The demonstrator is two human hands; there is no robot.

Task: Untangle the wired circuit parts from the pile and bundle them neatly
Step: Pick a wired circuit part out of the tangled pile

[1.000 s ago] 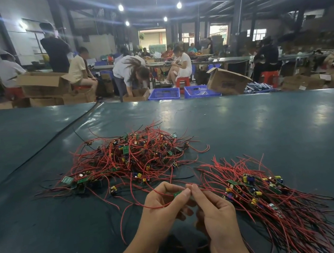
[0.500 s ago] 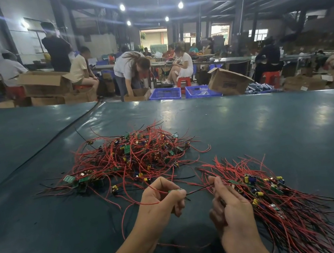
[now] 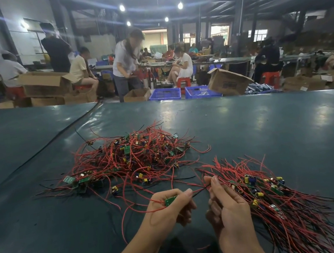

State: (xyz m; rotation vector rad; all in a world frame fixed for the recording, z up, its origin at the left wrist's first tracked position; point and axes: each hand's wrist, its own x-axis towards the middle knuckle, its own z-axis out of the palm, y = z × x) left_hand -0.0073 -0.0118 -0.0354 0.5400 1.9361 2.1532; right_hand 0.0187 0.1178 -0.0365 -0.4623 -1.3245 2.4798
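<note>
Circuit board (image 3: 171, 200): pinched by left hand (image 3: 170, 209), its wire (image 3: 200, 191) pinched by right hand (image 3: 229, 210), now stretched taut beside the pile (image 3: 129, 156), seemingly freed for bundling.

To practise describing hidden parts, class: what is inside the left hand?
A small green circuit board peeks from the left hand, red wire trailing out. Curled fingers cover the rest of it.

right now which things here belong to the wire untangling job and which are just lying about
Job: tangled pile of wired boards; straightened bundle beside it; green circuit board gripped by left hand; its wire pinched by right hand.

Lying about: blue crates, tipped cardboard box, red stool, all beyond the table.
</note>
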